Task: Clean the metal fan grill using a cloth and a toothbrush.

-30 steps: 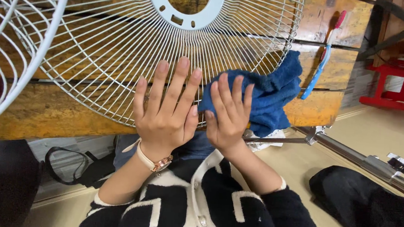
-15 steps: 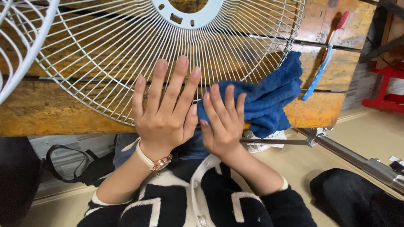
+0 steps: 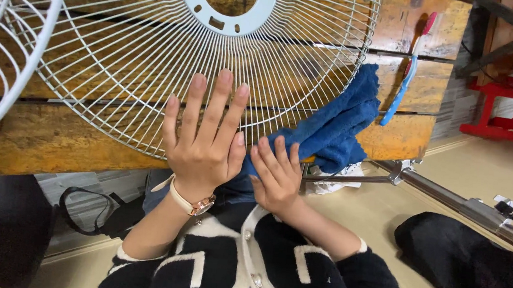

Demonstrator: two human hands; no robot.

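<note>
Two hands are pressing on a white wire fan guard [image 3: 153, 63] lying on a worn wooden table [image 3: 37, 139].

At the far left a second white guard [image 3: 7, 51] is jutting into view, overlapping the first one's rim; below the table edge a black bag strap [image 3: 89, 210] is lying on the floor; the left hand [image 3: 203, 137] (a slim watch on its wrist) is lying flat on the wires, fingers spread and gripping nothing; just beside it the right hand [image 3: 275, 176] is pressing a blue cloth [image 3: 334, 129] against the guard's lower rim, fingers curled over the cloth, which is bunching up to the right and hiding part of the rim; beyond it a blue and pink toothbrush [image 3: 410, 71] is resting on the table; a metal pole [image 3: 447, 198] is slanting across the floor; a red stool [image 3: 506, 115] is standing at the far right.
</note>
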